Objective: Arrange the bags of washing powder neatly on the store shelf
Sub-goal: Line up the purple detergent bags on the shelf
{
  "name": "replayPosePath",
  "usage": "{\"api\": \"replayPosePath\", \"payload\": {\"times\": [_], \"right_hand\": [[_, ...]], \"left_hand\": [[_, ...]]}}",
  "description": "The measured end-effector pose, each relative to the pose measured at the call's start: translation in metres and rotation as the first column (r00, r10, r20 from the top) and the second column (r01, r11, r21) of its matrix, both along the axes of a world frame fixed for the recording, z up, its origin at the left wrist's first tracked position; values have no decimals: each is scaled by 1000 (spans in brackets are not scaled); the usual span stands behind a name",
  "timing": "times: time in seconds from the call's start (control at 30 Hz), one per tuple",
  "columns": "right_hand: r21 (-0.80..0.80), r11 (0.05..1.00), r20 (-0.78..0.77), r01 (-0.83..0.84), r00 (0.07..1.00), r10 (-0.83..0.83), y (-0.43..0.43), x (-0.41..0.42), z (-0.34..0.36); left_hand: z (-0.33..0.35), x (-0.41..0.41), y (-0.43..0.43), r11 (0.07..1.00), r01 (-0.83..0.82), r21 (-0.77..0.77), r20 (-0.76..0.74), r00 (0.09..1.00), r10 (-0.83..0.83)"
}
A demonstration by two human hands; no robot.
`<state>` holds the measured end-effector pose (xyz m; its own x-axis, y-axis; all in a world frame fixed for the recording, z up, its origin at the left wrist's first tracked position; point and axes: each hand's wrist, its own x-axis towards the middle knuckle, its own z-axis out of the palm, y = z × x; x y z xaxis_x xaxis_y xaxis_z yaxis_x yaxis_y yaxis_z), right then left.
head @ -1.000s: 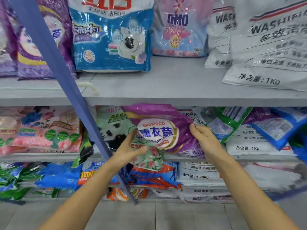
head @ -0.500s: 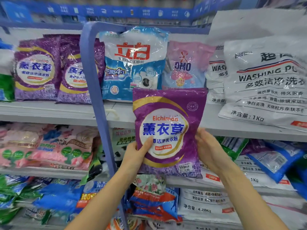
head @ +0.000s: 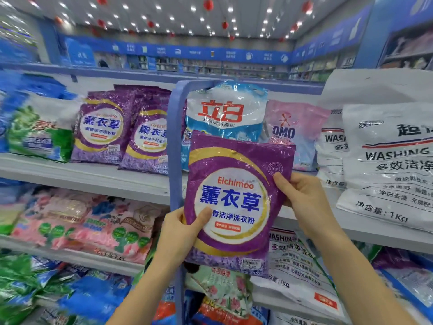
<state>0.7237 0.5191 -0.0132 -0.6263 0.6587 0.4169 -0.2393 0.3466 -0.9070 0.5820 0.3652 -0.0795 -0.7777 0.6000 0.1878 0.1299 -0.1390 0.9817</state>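
Note:
I hold a purple Eichimoo washing powder bag (head: pixel 236 200) upright in front of the top shelf (head: pixel 93 174). My left hand (head: pixel 180 233) grips its lower left edge, thumb on the front. My right hand (head: pixel 302 198) grips its right edge higher up. Two matching purple bags (head: pixel 103 127) (head: pixel 147 141) stand on the top shelf to the left. Behind the held bag stand a blue-and-white bag (head: pixel 225 113) and a pink OMO bag (head: pixel 293 127).
A blue upright frame post (head: pixel 174 146) runs down just left of the held bag. White 1 kg washing powder bags (head: pixel 389 165) lean at the right. A green-and-white bag (head: pixel 39 132) stands far left. Lower shelves hold mixed pink (head: pixel 82 224), green and blue bags lying untidily.
Both hands have lifted the purple bag from the middle shelf up to the level of the top shelf and turned it upright. My view has tilted upward.

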Motion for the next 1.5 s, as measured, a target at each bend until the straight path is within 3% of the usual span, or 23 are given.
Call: {"api": "replayPosePath", "payload": {"times": [0.2, 0.4, 0.53, 0.63, 0.73, 0.83, 0.9, 1.03, 1.2, 1.37, 1.5], "right_hand": [[144, 988, -29, -64, 997, 69, -50, -48, 28], [228, 954, -64, -193, 975, 212, -106, -114, 51], [161, 930, -54, -331, 938, 343, -136, -171, 60], [166, 941, 55, -294, 956, 289, -150, -223, 48], [25, 973, 150, -229, 963, 223, -155, -273, 34], [-53, 992, 160, -119, 979, 126, -156, -313, 25], [-56, 996, 158, -71, 984, 79, -156, -331, 22], [-7, 999, 191, 49, 980, -47, -155, -357, 16], [107, 982, 331, 155, 926, -182, -157, -373, -4], [270, 953, 481, 137, 838, -256, -155, -380, -5], [228, 967, 471, 115, 856, -213, -156, -385, -6]], "left_hand": [[21, -39, -55, 985, -121, 121, -16, 992, 124], [42, -115, -102, 967, -210, 142, -29, 976, 216], [61, -179, -122, 953, -245, 179, -45, 965, 257], [82, -228, -129, 952, -231, 202, -108, 961, 256], [98, -276, -130, 944, -246, 221, -144, 949, 281], [101, -314, -126, 950, -251, 187, -230, 929, 291], [94, -335, -120, 957, -250, 145, -207, 939, 277], [78, -363, -106, 983, -157, 91, -121, 978, 168], [60, -378, -99, 995, -101, 2, -121, 988, 101], [54, -393, -101, 991, -132, -37, -93, 987, 128], [53, -398, -100, 989, -139, -42, -89, 987, 135]]}}
